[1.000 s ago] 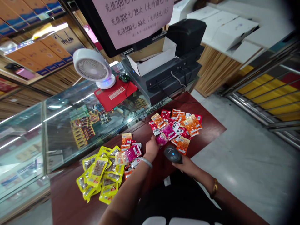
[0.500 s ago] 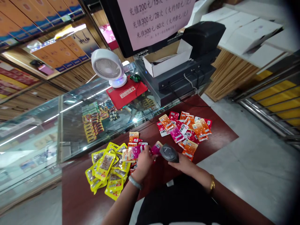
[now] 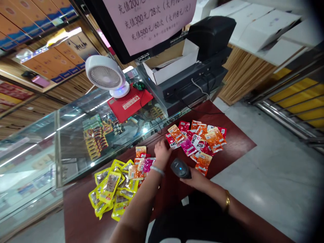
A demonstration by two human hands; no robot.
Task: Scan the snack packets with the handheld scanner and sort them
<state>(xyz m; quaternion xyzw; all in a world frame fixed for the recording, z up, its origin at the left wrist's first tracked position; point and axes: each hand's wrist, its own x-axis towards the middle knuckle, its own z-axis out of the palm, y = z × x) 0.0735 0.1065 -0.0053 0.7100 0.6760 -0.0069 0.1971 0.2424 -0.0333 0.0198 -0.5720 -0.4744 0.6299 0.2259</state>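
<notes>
A dark grey barcode scanner [image 3: 181,168] sits in my right hand [image 3: 194,178], its head pointing left over the brown table [image 3: 174,199]. My left hand [image 3: 162,152] reaches forward, fingers apart and no packet visible in it, just left of a pile of red, orange and magenta snack packets [image 3: 188,145]. Under my left wrist and to its left lies a smaller group of orange and magenta packets [image 3: 136,171], partly hidden by the forearm. Beside that group spreads a heap of yellow snack packets [image 3: 110,185].
Beyond the table runs a glass display counter [image 3: 73,138] with goods inside. On it stand a white fan [image 3: 105,76], a red mat [image 3: 130,107], a computer mouse [image 3: 138,86], an open white box [image 3: 174,65] and a screen bearing a pink notice [image 3: 152,23]. Metal railings [image 3: 291,108] are at right.
My left hand has left the magenta packets by the left group and moved forward and right, toward the right pile. The scanner stays in my right hand, with a blue light now showing on it.
</notes>
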